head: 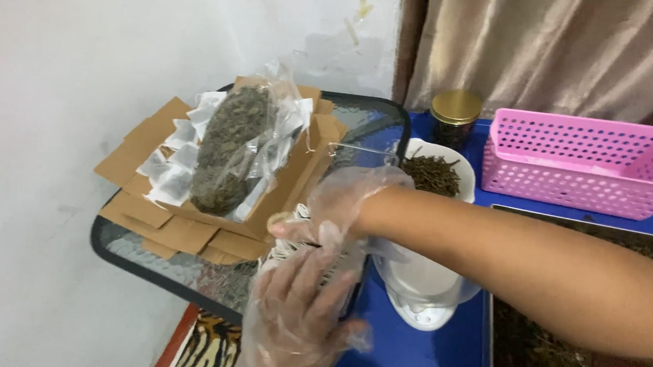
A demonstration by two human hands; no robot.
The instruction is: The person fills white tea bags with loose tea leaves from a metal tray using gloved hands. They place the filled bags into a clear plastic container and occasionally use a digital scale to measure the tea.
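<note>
A glass tabletop (pixel 151 260) with a dark rim stands against a pale wall, with a blue surface (pixel 422 356) beside it and a beige curtain (pixel 542 49) behind. On the glass lies an opened cardboard box (pixel 182 232) carrying a clear bag of dried leaves (pixel 232 145) and small white sachets (pixel 174 172). Just past the box, both hands wear thin plastic gloves. The right hand (pixel 336 206) reaches across, fingers pinched on a stack of small white filter bags (pixel 298 230). The left hand (pixel 297 316) sits below, fingers spread loosely, touching the same stack. Near them stand a white scale (pixel 421 293), a bowl of dried leaves (pixel 435 174), a pink basket (pixel 584 163) and a gold-lidded jar (pixel 455 112).
</note>
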